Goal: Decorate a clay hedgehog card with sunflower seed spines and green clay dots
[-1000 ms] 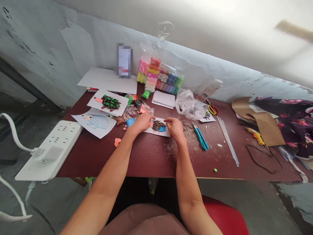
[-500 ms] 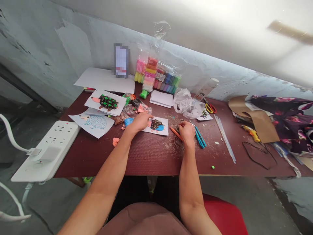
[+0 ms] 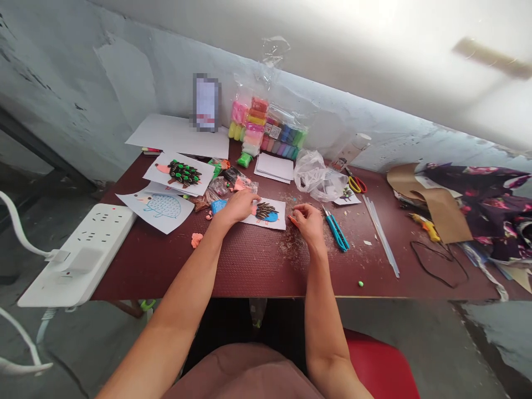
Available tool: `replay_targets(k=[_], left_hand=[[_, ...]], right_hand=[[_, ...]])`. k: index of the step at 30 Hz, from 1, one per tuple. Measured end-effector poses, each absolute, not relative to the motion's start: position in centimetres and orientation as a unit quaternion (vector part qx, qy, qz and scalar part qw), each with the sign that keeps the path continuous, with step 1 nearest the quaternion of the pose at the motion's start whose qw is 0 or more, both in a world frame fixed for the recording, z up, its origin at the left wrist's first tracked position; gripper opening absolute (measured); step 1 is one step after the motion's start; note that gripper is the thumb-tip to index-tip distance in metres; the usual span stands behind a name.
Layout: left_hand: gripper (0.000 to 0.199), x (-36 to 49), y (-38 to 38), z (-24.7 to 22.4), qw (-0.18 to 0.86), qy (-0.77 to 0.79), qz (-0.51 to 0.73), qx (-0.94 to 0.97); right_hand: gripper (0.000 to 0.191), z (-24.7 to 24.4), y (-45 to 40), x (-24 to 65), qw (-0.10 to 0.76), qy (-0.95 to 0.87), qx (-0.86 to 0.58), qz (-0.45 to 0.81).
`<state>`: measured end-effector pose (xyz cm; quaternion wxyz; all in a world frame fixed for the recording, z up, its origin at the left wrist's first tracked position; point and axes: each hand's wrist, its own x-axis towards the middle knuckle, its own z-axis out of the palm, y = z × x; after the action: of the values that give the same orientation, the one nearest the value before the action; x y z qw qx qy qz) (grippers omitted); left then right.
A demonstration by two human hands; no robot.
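A white card with a hedgehog (image 3: 272, 215) lies in front of me; its body is blue and dark brown scales cover its upper part. My left hand (image 3: 240, 206) rests on the card's left edge, fingers stretched toward the pink head. To the right of the card, my right hand (image 3: 311, 223) has its fingers pinched together; whatever is between them is too small to make out. The orange tip of a marker (image 3: 293, 221) shows under that hand, the rest hidden. Brown crumbs (image 3: 291, 246) are scattered around it. A blue utility knife (image 3: 337, 233) lies just right of the hand.
A finished-looking hedgehog card (image 3: 180, 170) and a blue hedgehog drawing (image 3: 160, 208) lie left. Behind are coloured clay packs (image 3: 266, 130), white paper (image 3: 274, 168) and a plastic bag (image 3: 311, 172). Scissors (image 3: 356, 183), glue sticks (image 3: 382, 238) and a glue gun (image 3: 428, 227) lie right.
My right hand has moved slightly left and up from the pile of brown bits toward the card, its fingers still pinched. My left hand stays on the card.
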<state>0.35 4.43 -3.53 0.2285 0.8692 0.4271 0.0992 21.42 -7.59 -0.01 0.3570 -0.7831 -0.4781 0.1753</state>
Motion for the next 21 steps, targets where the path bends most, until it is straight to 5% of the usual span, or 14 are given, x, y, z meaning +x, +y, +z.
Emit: replay_targets(k=[4, 21], left_hand=[[0.044, 0.4, 4.4, -3.7, 0.217, 0.428, 0.097, 0.872], [0.043, 0.5, 4.4, -3.4, 0.225, 0.435, 0.082, 0.868]], right_hand=[[0.02, -0.4, -7.8, 19.5, 0.368, -0.476, -0.76, 0.247], [0.025, 0.6, -7.4, 17.5, 0.18, -0.479, -0.845, 0.154]])
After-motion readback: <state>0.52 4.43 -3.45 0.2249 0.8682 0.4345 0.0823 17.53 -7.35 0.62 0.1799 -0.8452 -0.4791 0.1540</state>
